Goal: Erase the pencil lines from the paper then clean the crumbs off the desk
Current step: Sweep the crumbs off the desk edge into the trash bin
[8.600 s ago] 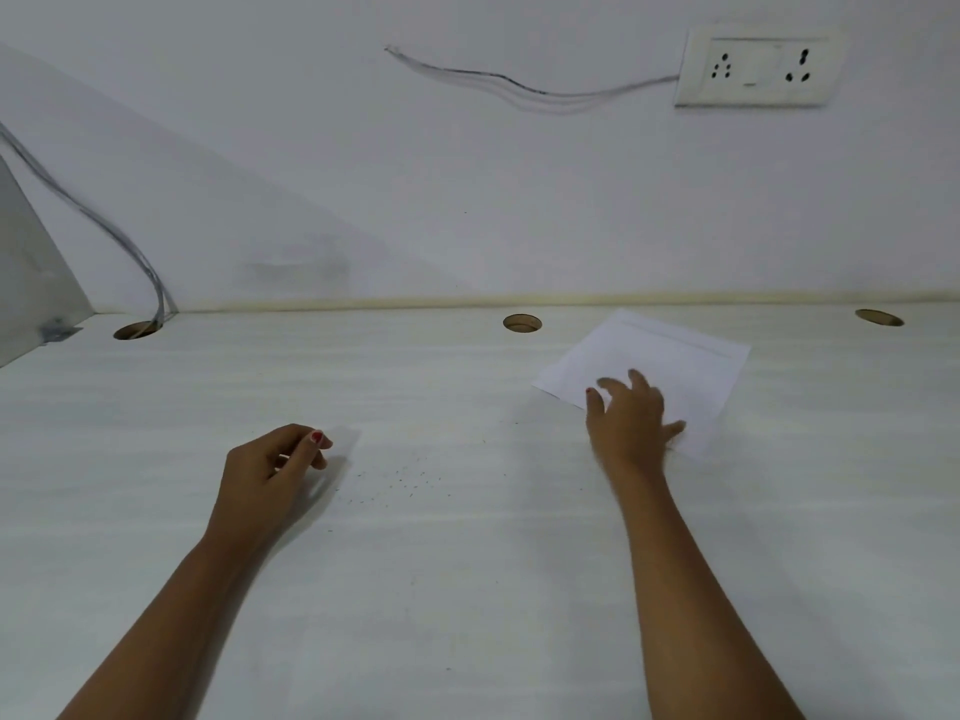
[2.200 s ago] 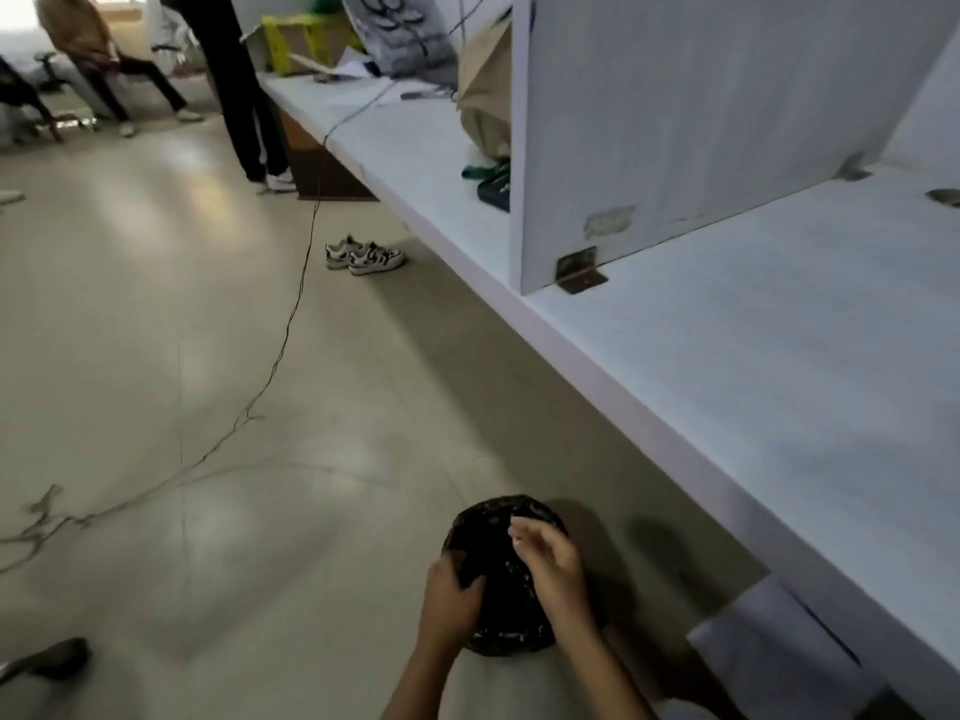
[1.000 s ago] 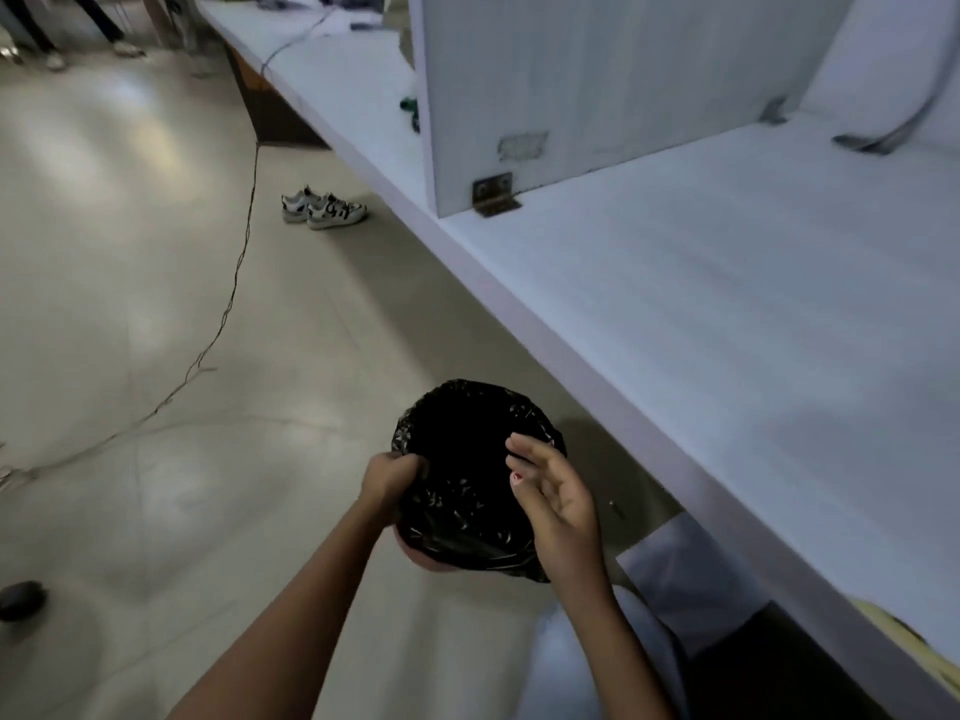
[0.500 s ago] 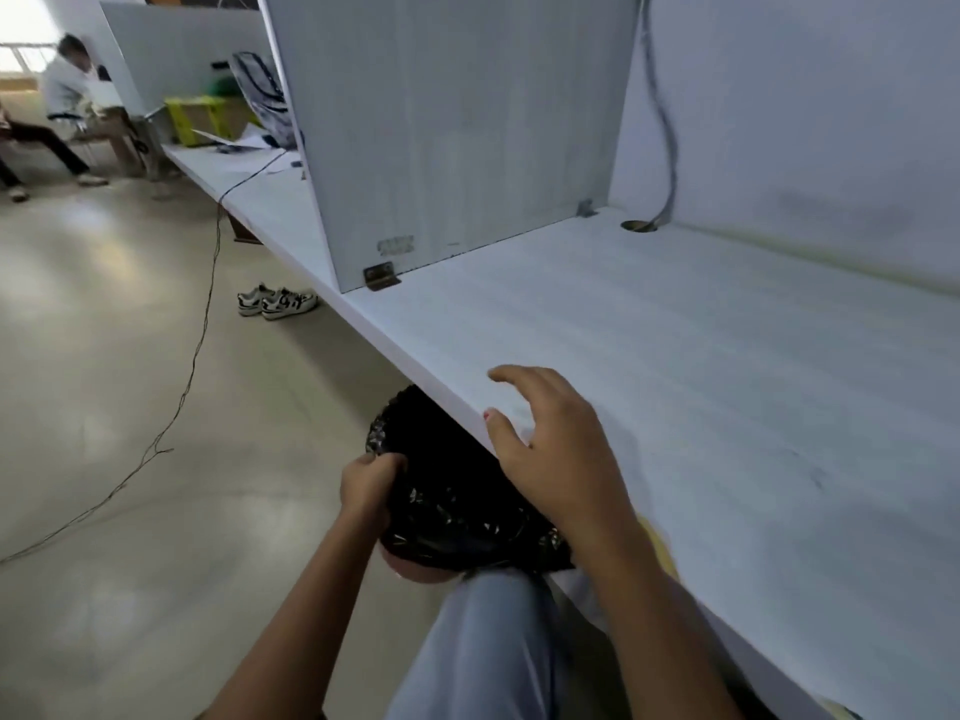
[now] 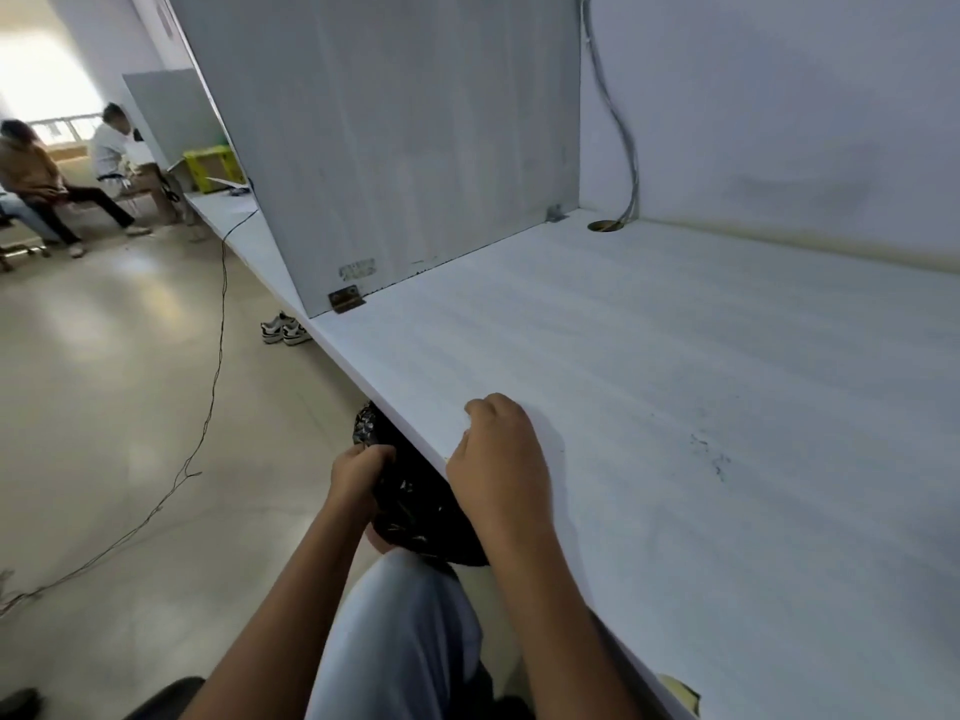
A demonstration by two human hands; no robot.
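Right hand (image 5: 498,459) now on desk (image 5: 675,356), bag (image 5: 415,506) partly beneath edge.

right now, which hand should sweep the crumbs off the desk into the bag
Right. The right hand rests on the desk, on the same side as the crumbs; the left hand grips the black bag below the edge.

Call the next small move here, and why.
Likely reach the right hand out to the dark crumbs farther along the desk and sweep them back toward the edge. The left hand grips the black bag just below that edge, placed to catch them, while the crumbs lie beyond the right hand.
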